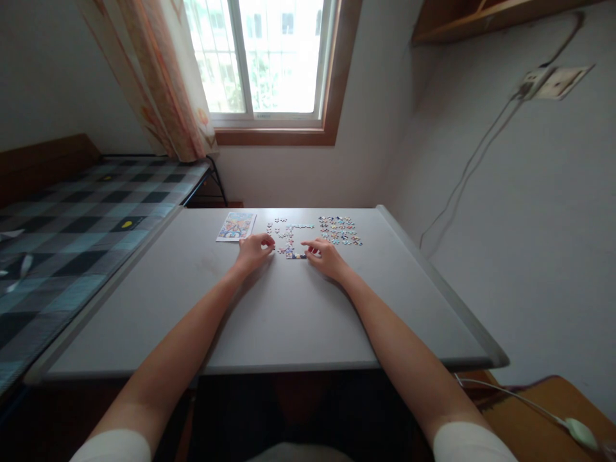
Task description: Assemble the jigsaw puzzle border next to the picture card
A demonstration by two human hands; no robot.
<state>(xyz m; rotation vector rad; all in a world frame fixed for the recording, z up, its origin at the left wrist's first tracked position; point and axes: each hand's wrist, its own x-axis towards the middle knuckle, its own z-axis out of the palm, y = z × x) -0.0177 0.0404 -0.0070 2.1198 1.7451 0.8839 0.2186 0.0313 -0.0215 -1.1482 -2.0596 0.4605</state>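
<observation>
A jigsaw puzzle lies partly assembled on the white table, its left column, top row and a short bottom row joined. My left hand is left of it, thumb and forefinger curled close together near several loose pieces; whatever is between those fingertips is too small to make out. Over the puzzle's lower right, my right hand rests with its forefinger stretched out and its thumb apart, the fingertips by the end of the bottom row. A colourful picture sheet lies behind my left hand.
Rows of loose puzzle pieces are spread at the right rear of the table. A bed with a checked cover stands to the left. White cables run down the right wall, and a wooden seat is at lower right.
</observation>
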